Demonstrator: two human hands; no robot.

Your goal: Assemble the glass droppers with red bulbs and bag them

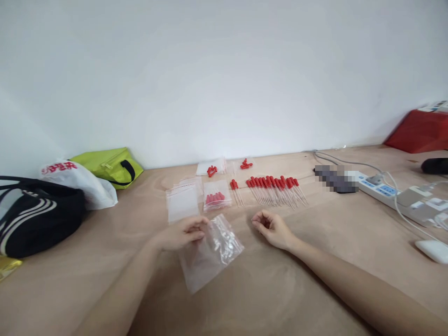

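Observation:
A clear zip bag [210, 259] is held by its upper left edge between the thumb and fingers of my left hand [184, 232]. The bag lies slanted over the table and looks flat, with light glinting off its right part. My right hand [275, 229] rests on the table to the right of the bag, fingers curled in, with nothing showing in them. Beyond it lies a row of red-tipped thin sticks [275, 186]; a small pair of the same sticks [235, 185] lies to its left. Behind my left hand are stacked small zip bags [182, 203] and a bag with red pieces [217, 205].
More red pieces lie on bags near the wall [224, 84]. On the left stand a black bag [45, 224], a white plastic bag [101, 193] and a lime-green pouch [108, 161]. On the right are a power strip [374, 189] with cables, a white adapter [432, 252] and a red bag [416, 133].

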